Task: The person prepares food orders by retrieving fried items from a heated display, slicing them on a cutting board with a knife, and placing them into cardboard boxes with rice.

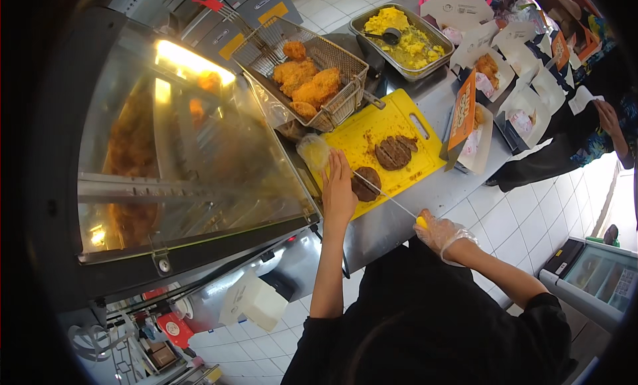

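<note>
My right hand (441, 235), in a clear plastic glove, grips the yellow handle of a knife (394, 201). The thin blade lies across a browned meat patty (368, 190) at the near edge of a yellow cutting board (359, 130). My left hand (340, 185) is stretched flat beside that patty, fingers extended; whether its underside touches the meat is hidden. Close to its fingertips sits a clear plastic bag or glove (313, 153) with something yellowish showing. Farther along the board lies a second patty (395, 153), cut into slices, with brown crumbs around it.
A wire fryer basket (356, 88) holds breaded fried pieces (309, 81). Beyond the board is a metal tray (408, 76) of scrambled egg with a black scoop (391, 36). Open food boxes (478, 145) line the right. A glass warming cabinet (224, 150) borders the left. Another person's hand (605, 116) holds paper.
</note>
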A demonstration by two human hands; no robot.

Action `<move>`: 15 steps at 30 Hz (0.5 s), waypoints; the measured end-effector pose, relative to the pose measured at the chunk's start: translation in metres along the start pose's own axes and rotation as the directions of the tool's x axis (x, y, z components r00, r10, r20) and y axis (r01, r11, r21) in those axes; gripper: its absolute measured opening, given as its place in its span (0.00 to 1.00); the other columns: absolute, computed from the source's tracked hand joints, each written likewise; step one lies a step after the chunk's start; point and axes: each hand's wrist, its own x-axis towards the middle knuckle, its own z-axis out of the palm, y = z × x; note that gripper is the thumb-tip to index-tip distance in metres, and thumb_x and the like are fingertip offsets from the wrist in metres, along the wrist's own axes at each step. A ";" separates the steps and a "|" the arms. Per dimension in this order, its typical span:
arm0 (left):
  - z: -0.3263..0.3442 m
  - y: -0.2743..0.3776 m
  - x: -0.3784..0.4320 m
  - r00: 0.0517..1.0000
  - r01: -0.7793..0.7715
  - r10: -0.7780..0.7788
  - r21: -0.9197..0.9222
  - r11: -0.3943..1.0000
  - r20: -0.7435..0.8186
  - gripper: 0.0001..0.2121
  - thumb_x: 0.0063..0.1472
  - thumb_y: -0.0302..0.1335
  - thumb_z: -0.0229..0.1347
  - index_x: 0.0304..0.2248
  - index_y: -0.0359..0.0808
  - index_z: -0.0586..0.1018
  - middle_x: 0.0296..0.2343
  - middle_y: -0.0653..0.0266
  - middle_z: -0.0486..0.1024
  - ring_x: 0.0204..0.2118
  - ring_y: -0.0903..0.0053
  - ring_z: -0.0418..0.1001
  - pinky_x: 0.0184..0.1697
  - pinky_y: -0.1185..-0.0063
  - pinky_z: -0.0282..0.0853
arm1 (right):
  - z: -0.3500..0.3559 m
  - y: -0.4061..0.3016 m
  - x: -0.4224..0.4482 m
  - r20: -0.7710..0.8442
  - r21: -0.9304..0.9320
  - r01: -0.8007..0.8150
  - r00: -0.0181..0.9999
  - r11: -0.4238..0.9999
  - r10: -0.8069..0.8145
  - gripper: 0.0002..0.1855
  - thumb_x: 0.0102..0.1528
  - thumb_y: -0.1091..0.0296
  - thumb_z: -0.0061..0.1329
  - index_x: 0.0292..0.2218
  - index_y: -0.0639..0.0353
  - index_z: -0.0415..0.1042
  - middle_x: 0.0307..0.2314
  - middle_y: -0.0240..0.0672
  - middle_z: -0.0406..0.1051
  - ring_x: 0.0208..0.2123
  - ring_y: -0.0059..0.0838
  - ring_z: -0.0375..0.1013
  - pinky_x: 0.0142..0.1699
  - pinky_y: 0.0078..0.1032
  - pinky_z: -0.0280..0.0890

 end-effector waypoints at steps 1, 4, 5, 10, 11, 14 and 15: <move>0.008 -0.006 0.002 0.999 -0.003 0.001 0.050 0.999 0.039 0.40 0.46 0.11 0.48 0.60 0.32 0.46 0.60 0.47 0.42 0.63 0.60 0.42 0.63 0.61 0.40 | 0.003 0.002 0.003 -0.003 -0.004 0.008 1.000 1.000 -0.008 0.25 0.61 0.44 0.30 0.49 0.55 0.52 0.32 0.58 0.71 0.38 0.59 0.70 0.42 0.48 0.64; 0.025 -0.016 0.011 0.995 -0.009 -0.001 0.100 0.995 0.101 0.42 0.44 0.11 0.50 0.60 0.33 0.46 0.60 0.49 0.43 0.63 0.61 0.42 0.63 0.63 0.41 | 0.023 0.013 0.028 0.002 0.018 -0.011 1.000 1.000 0.011 0.24 0.61 0.45 0.30 0.49 0.54 0.52 0.33 0.58 0.71 0.38 0.59 0.70 0.42 0.49 0.65; 0.028 -0.017 0.012 0.992 -0.010 -0.003 0.105 0.994 0.123 0.42 0.44 0.11 0.51 0.60 0.33 0.46 0.60 0.50 0.43 0.63 0.61 0.42 0.63 0.63 0.41 | 0.029 0.013 0.038 -0.015 0.020 -0.028 0.999 0.999 0.029 0.24 0.61 0.45 0.30 0.49 0.54 0.52 0.33 0.57 0.71 0.38 0.59 0.70 0.42 0.49 0.65; 0.014 -0.017 0.021 0.989 0.007 -0.019 0.080 0.997 0.149 0.41 0.45 0.11 0.50 0.60 0.32 0.47 0.61 0.50 0.42 0.63 0.61 0.42 0.64 0.63 0.40 | 0.033 0.019 0.049 -0.044 0.018 0.012 0.999 1.000 -0.011 0.24 0.61 0.45 0.30 0.48 0.53 0.53 0.33 0.57 0.71 0.38 0.59 0.70 0.42 0.48 0.65; 0.014 -0.022 0.018 0.991 -0.002 -0.008 0.072 0.997 0.133 0.41 0.45 0.10 0.49 0.60 0.32 0.48 0.61 0.50 0.41 0.64 0.60 0.41 0.64 0.63 0.39 | 0.023 0.012 0.037 -0.035 0.008 0.036 0.999 0.999 -0.036 0.24 0.61 0.44 0.30 0.48 0.53 0.54 0.33 0.56 0.71 0.38 0.59 0.70 0.41 0.48 0.65; -0.001 -0.007 0.005 0.999 -0.032 0.031 -0.051 0.998 -0.018 0.41 0.44 0.09 0.45 0.60 0.31 0.45 0.60 0.47 0.40 0.64 0.59 0.39 0.63 0.62 0.40 | -0.001 0.007 0.014 -0.024 0.020 0.060 0.998 0.998 -0.059 0.25 0.61 0.43 0.29 0.48 0.54 0.55 0.32 0.56 0.72 0.38 0.58 0.71 0.41 0.48 0.65; -0.003 -0.003 -0.003 0.999 -0.030 0.030 -0.053 0.998 -0.011 0.41 0.44 0.09 0.45 0.60 0.31 0.45 0.60 0.47 0.40 0.64 0.59 0.39 0.63 0.62 0.40 | 0.002 0.007 0.008 0.017 0.029 0.068 0.998 0.997 -0.068 0.25 0.61 0.43 0.28 0.48 0.54 0.55 0.32 0.56 0.72 0.38 0.57 0.71 0.41 0.47 0.65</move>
